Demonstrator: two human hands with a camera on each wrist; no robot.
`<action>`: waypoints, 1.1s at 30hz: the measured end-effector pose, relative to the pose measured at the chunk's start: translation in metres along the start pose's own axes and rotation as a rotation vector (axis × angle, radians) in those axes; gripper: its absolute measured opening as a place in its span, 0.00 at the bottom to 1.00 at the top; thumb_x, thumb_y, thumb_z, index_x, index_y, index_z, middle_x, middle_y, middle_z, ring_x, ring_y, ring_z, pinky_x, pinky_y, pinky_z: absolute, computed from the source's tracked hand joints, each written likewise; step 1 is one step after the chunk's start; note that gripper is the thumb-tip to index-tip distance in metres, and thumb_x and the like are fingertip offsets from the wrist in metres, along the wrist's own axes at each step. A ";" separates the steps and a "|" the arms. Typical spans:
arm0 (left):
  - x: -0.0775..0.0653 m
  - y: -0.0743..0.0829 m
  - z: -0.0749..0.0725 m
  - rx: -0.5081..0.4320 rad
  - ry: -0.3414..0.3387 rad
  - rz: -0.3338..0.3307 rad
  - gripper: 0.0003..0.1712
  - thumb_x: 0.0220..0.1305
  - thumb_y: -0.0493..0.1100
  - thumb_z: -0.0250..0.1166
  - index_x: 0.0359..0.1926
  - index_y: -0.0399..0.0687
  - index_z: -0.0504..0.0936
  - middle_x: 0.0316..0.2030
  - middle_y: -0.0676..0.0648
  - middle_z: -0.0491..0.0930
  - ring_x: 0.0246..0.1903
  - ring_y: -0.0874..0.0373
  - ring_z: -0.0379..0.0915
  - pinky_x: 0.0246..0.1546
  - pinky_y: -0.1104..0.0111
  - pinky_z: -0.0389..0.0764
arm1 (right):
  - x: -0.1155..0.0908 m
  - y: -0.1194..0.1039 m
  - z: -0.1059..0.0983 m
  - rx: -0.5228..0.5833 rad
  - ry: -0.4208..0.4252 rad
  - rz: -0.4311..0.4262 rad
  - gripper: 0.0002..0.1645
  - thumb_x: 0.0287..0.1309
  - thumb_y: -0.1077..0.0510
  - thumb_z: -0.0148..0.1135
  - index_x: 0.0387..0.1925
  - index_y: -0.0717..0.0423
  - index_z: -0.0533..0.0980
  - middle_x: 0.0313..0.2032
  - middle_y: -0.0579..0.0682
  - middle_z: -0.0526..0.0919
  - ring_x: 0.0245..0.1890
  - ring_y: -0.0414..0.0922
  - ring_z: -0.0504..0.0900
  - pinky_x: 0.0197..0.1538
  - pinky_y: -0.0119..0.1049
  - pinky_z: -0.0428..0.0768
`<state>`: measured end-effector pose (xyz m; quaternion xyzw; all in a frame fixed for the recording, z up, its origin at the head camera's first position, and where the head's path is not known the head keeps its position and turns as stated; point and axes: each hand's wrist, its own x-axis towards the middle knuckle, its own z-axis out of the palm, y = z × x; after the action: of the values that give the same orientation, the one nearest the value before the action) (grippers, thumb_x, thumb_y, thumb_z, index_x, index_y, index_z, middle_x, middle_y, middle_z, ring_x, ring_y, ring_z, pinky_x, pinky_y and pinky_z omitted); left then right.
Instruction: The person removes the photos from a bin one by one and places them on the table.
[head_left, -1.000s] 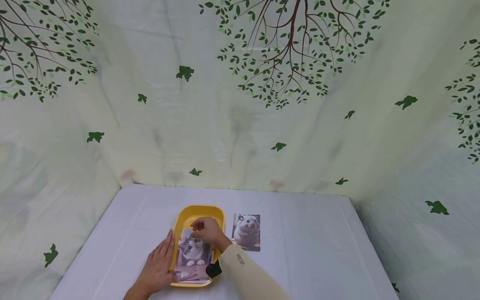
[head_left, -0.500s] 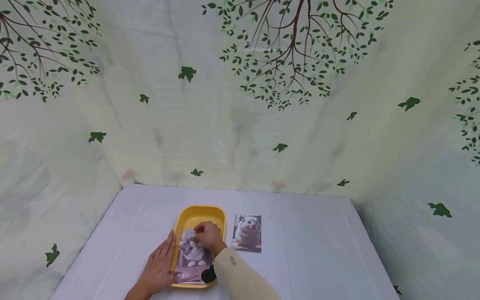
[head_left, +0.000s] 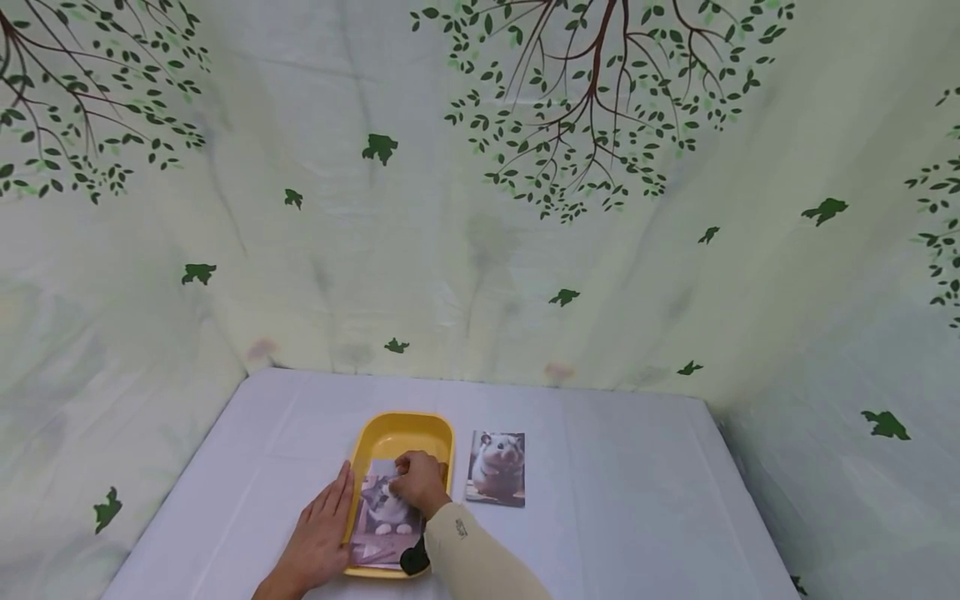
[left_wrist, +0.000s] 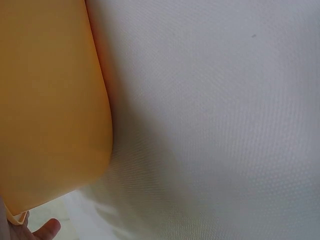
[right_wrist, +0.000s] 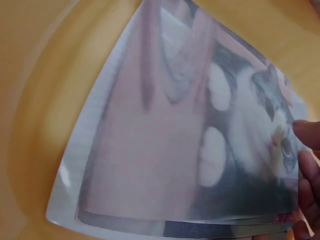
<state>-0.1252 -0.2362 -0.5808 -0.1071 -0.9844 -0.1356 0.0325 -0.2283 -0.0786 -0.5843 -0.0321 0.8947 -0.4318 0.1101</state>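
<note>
A yellow tray (head_left: 408, 423) holds a small stack of photo cards. On top is a cat photo card (head_left: 384, 537), with a pale pink lower part and two white paws. My right hand (head_left: 422, 483) pinches the stack's edge; in the right wrist view the thumb (right_wrist: 306, 132) lies on the cat's face and the fingers are at the edge and underneath. More card edges show below the top one. My left hand (head_left: 322, 529) rests along the tray's left side with straight fingers. In the left wrist view, the tray's outer wall (left_wrist: 50, 100) hides most of that hand.
To the right of the tray, a hamster photo card (head_left: 497, 468) lies on the white-covered table (head_left: 615, 500). Behind and on both sides hang pale curtains (head_left: 480, 250) with printed branches and leaves. A black wrist camera (head_left: 415, 557) sits under the right sleeve.
My right hand has shifted slightly towards me over the stack. The left hand keeps its place against the tray. The whole head view has drifted a little.
</note>
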 end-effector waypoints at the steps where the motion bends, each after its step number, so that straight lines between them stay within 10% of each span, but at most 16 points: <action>1: 0.000 0.000 0.000 -0.001 0.001 0.001 0.51 0.43 0.35 0.60 0.71 0.28 0.50 0.73 0.37 0.47 0.65 0.37 0.54 0.59 0.40 0.62 | 0.000 0.000 0.000 0.006 -0.005 -0.004 0.12 0.43 0.60 0.75 0.33 0.53 0.82 0.25 0.39 0.75 0.34 0.43 0.69 0.49 0.44 0.61; 13: 0.001 0.002 0.000 -0.007 -0.001 -0.005 0.50 0.44 0.37 0.60 0.70 0.28 0.53 0.72 0.37 0.47 0.65 0.36 0.54 0.57 0.39 0.63 | 0.001 0.004 -0.001 0.328 -0.084 -0.066 0.11 0.39 0.67 0.76 0.30 0.56 0.86 0.23 0.43 0.82 0.25 0.36 0.77 0.33 0.31 0.79; 33: 0.001 0.003 -0.001 -0.006 -0.031 -0.013 0.50 0.46 0.37 0.61 0.70 0.26 0.51 0.72 0.34 0.46 0.66 0.35 0.53 0.58 0.39 0.61 | 0.008 -0.012 -0.061 0.368 -0.077 -0.194 0.07 0.48 0.60 0.72 0.32 0.58 0.85 0.32 0.43 0.83 0.32 0.37 0.76 0.36 0.32 0.78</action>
<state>-0.1256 -0.2335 -0.5787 -0.1027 -0.9851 -0.1370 0.0161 -0.2501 -0.0405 -0.5393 -0.1139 0.7886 -0.5948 0.1063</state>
